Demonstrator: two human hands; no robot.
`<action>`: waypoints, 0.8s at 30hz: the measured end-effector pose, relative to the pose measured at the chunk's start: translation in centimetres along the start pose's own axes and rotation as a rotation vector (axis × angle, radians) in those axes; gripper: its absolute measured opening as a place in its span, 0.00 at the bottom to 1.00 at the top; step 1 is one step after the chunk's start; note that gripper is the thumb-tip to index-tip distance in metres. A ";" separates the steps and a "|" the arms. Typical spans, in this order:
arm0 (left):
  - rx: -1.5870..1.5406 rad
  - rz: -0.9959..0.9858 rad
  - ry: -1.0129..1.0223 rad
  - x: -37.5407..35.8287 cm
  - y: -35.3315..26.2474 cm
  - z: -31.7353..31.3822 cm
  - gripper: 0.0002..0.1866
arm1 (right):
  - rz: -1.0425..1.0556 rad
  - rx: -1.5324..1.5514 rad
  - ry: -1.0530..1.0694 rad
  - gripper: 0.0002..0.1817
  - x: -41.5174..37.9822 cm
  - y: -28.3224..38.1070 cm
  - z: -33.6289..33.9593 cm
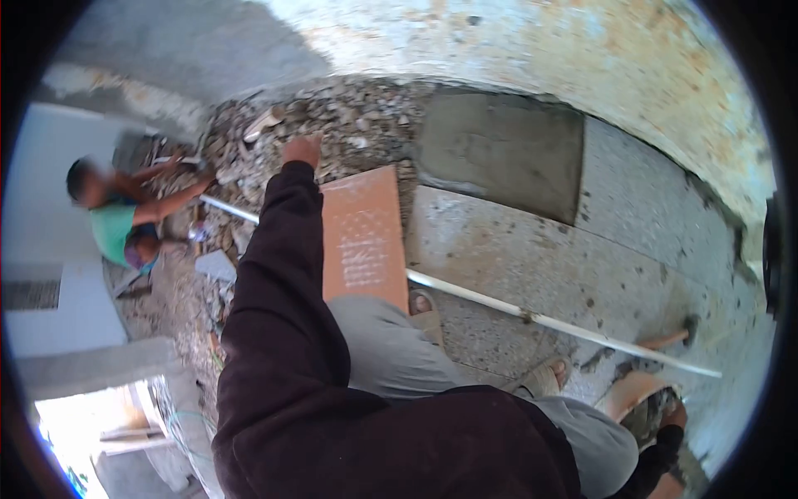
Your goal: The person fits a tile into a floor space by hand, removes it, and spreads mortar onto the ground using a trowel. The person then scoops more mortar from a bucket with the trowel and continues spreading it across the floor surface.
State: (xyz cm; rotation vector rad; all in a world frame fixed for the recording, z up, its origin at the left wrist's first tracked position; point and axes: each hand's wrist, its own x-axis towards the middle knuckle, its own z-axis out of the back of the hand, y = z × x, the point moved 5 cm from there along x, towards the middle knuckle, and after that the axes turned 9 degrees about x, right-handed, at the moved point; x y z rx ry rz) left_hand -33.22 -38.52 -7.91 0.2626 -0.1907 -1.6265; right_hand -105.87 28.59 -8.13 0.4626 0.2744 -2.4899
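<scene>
My left hand (302, 151) reaches out over the rubble (357, 116), just past the corner of an orange-brown tile (363, 237) with whitish marks. I see it from the back, so its fingers are mostly hidden. The tile stands beside my leg, apart from the hand. At lower right, my right hand (677, 414) is at the mouth of a peach-coloured bucket (628, 392) holding grey, wet-looking material (652, 412). How its fingers are placed is too small to make out. A square of smooth wet mortar (499, 150) lies beyond the tile.
Grey speckled floor tiles (515, 237) border the mortar along the stained wall (632, 58). A long white bar (573, 328) crosses the floor near my sandals. A hammer (665, 339) lies by the bucket. Another person (116, 220) crouches at left, hands at the rubble.
</scene>
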 end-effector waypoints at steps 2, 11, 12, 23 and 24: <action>-0.051 0.029 -0.172 -3.8 7.0 -2.4 0.16 | 0.190 0.061 0.070 0.18 2.5 8.4 3.3; -0.041 0.344 0.481 -28.1 16.1 -27.6 0.22 | 0.952 0.031 0.244 0.17 2.8 42.7 2.9; -0.044 0.346 0.487 -29.7 15.5 -28.9 0.22 | 0.997 0.037 0.309 0.16 2.3 46.0 0.6; -0.311 0.642 0.413 -30.4 14.6 -31.1 0.25 | 0.765 0.925 0.823 0.36 -14.3 67.4 -21.6; -0.311 0.636 0.402 -29.6 14.7 -30.8 0.25 | 0.749 1.004 0.904 0.39 -14.9 68.1 -22.4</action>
